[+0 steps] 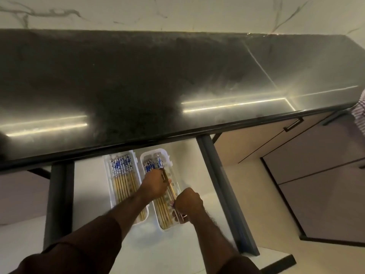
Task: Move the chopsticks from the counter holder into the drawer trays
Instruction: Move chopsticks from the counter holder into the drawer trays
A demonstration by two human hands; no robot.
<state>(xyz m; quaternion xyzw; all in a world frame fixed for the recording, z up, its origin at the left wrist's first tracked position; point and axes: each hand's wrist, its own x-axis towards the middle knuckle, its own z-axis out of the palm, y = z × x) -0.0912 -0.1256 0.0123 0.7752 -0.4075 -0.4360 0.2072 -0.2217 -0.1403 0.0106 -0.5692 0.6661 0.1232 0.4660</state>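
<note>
Two white trays lie side by side in the open drawer (92, 186). The left tray (108, 186) holds several bamboo chopsticks (123, 175) with blue-and-white tops, lying flat. The right tray (167, 155) holds several more of the same. My left hand (155, 184) is over the right tray, fingers closed on chopsticks near their patterned ends. My right hand (188, 202) grips the thin ends of those chopsticks (171, 189) at the tray's right side. No counter holder is in view.
The black countertop (177, 86) overhangs the drawer's back and reflects strip lights. Dark drawer rails (221, 184) run on both sides. Closed cabinet doors (316, 175) stand to the right. A person's striped sleeve (360, 113) shows at the right edge.
</note>
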